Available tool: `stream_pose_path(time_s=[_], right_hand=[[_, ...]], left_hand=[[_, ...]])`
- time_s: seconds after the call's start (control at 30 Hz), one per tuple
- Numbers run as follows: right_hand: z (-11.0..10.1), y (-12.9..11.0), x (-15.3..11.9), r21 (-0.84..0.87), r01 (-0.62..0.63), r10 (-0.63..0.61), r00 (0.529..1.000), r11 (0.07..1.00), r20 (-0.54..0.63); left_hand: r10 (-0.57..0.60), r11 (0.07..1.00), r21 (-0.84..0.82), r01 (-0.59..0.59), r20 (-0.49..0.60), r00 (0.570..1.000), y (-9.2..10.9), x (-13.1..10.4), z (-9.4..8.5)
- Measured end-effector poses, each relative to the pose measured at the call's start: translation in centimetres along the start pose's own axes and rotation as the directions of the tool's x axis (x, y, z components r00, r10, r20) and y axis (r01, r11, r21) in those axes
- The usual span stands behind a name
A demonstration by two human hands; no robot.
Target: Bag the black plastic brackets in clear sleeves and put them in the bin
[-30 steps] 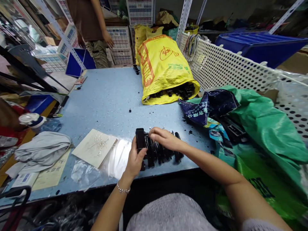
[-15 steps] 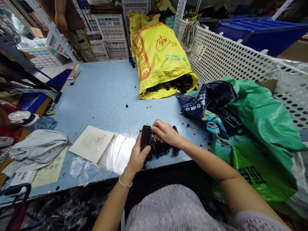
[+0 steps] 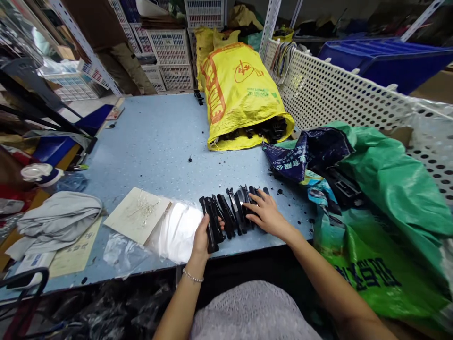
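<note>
A row of long, narrow, black plastic clip-like pieces (image 3: 226,213) lies side by side near the table's front edge. My left hand (image 3: 202,238) is closed around the pieces at the row's left end, thumb on the near side and fingertips showing between them. Over the right part of the row, my right hand (image 3: 266,215) rests with its fingers spread and its fingertips on the pieces. It covers some of them, and a few dark ends show beyond it.
A yellow sack (image 3: 244,94) of black parts lies at the back. Green bags (image 3: 385,189) stand at the right, before a white perforated basket (image 3: 339,85). Left are a beige square sheet (image 3: 136,212), clear plastic bags (image 3: 177,231) and grey cloth (image 3: 58,219). Another person's legs (image 3: 129,71) show behind.
The black piece held up in my left hand is lowered, and the row is in plain view. My right hand has moved right and spread its fingers. The view has shifted slightly.
</note>
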State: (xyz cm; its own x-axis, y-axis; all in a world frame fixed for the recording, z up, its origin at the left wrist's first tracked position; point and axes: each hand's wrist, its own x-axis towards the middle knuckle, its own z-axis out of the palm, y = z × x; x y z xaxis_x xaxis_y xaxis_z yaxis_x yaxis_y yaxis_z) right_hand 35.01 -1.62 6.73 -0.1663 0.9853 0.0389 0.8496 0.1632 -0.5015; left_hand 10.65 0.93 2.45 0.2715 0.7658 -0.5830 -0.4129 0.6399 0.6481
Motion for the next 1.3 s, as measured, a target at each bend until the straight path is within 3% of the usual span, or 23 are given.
stream_pose_path(time_s=[0.1,0.17,0.23,0.3,0.37,0.43,0.47,0.5,0.6,0.67,0.73,0.77,0.8,0.83,0.87,0.9,0.93,1.0,1.07,1.1,1.2,1.23,1.3], right_hand=[[0.3,-3.8,0.0,0.327,-0.051,0.028,0.997,0.944,0.073],[1.6,-6.4,-0.2,0.537,-0.08,-0.024,0.982,0.84,0.185],[3.2,-7.9,-0.2,0.683,-0.134,-0.054,0.967,0.718,0.247],[4.5,-8.1,-0.1,0.779,-0.223,-0.006,0.96,0.586,0.28],[5.3,-7.6,0.3,0.827,-0.316,0.051,0.942,0.465,0.331],[5.7,-7.3,0.8,0.842,-0.378,0.085,0.923,0.384,0.376],[5.9,-7.3,1.1,0.845,-0.396,0.083,0.915,0.358,0.394],[6.1,-7.5,1.4,0.85,-0.403,0.075,0.912,0.338,0.403],[7.3,-9.0,2.2,0.88,-0.385,0.044,0.92,0.278,0.389],[8.2,-10.0,2.6,0.893,-0.384,0.045,0.922,0.233,0.384],[8.9,-10.7,2.8,0.894,-0.4,0.052,0.916,0.204,0.398],[9.2,-11.0,2.8,0.892,-0.408,0.049,0.912,0.196,0.407],[9.4,-11.1,2.9,0.89,-0.415,0.04,0.909,0.187,0.415],[9.5,-11.2,2.9,0.891,-0.418,0.025,0.907,0.178,0.42],[9.5,-11.2,2.9,0.893,-0.416,0.006,0.907,0.169,0.421],[9.5,-11.2,3.0,0.896,-0.414,-0.009,0.907,0.161,0.42],[9.4,-11.2,3.1,0.899,-0.409,-0.019,0.909,0.158,0.417],[9.2,-11.1,3.3,0.902,-0.401,-0.012,0.913,0.162,0.408],[9.1,-11.2,3.6,0.901,-0.401,0.015,0.914,0.165,0.404],[9.1,-11.2,3.7,0.9,-0.405,0.024,0.913,0.16,0.407],[8.9,-11.1,3.8,0.895,-0.424,0.023,0.905,0.137,0.425],[8.8,-11.1,3.7,0.894,-0.428,0.023,0.903,0.131,0.429],[8.3,-10.9,3.4,0.891,-0.439,0.028,0.898,0.114,0.439]], left_hand=[[0.202,0.979,-0.026,-0.202,-0.008,0.979,-0.2,-2.0,2.0],[0.378,0.923,0.066,-0.379,0.024,0.925,0.1,-3.3,2.7],[0.496,0.815,0.272,-0.511,0.128,0.859,1.0,-4.2,1.8],[0.569,0.625,0.529,-0.574,0.194,0.799,2.2,-4.8,-0.8],[0.708,0.374,0.772,-0.514,0.12,0.696,3.2,-5.5,-4.6],[0.861,0.159,0.933,-0.322,0.029,0.509,3.4,-6.2,-8.0],[0.899,0.082,0.968,-0.236,0.03,0.436,3.2,-6.6,-9.2],[0.912,0.014,0.981,-0.195,0.067,0.405,2.9,-6.8,-10.1],[0.884,-0.107,0.958,-0.267,0.215,0.416,1.8,-6.9,-10.9],[0.922,-0.06,0.975,-0.213,0.136,0.364,1.7,-6.6,-10.9],[0.954,0.046,0.999,-0.012,-0.04,0.297,1.8,-6.4,-10.9],[0.95,0.063,0.995,0.074,-0.083,0.302,1.7,-6.4,-10.9],[0.931,0.032,0.993,0.111,-0.07,0.359,1.6,-6.6,-10.7],[0.887,-0.044,0.996,0.082,0.001,0.461,1.3,-6.8,-10.5],[0.815,-0.131,0.991,-0.008,0.112,0.568,1.0,-7.0,-10.3],[0.738,-0.189,0.974,-0.125,0.225,0.636,0.7,-7.3,-10.0],[0.695,-0.197,0.955,-0.222,0.296,0.655,0.4,-7.6,-9.7],[0.753,-0.118,0.955,-0.272,0.264,0.602,0.2,-7.8,-9.4],[0.853,-0.025,0.984,-0.176,0.113,0.51,0.1,-7.4,-9.4],[0.867,-0.014,0.992,-0.129,0.076,0.492,0.1,-7.0,-9.4],[0.816,-0.056,0.989,-0.135,0.124,0.564,-0.2,-5.5,-9.4],[0.802,-0.028,0.983,-0.182,0.131,0.582,-0.2,-5.0,-9.5],[0.798,0.135,0.95,-0.282,0.065,0.599,0.1,-4.1,-10.0]])
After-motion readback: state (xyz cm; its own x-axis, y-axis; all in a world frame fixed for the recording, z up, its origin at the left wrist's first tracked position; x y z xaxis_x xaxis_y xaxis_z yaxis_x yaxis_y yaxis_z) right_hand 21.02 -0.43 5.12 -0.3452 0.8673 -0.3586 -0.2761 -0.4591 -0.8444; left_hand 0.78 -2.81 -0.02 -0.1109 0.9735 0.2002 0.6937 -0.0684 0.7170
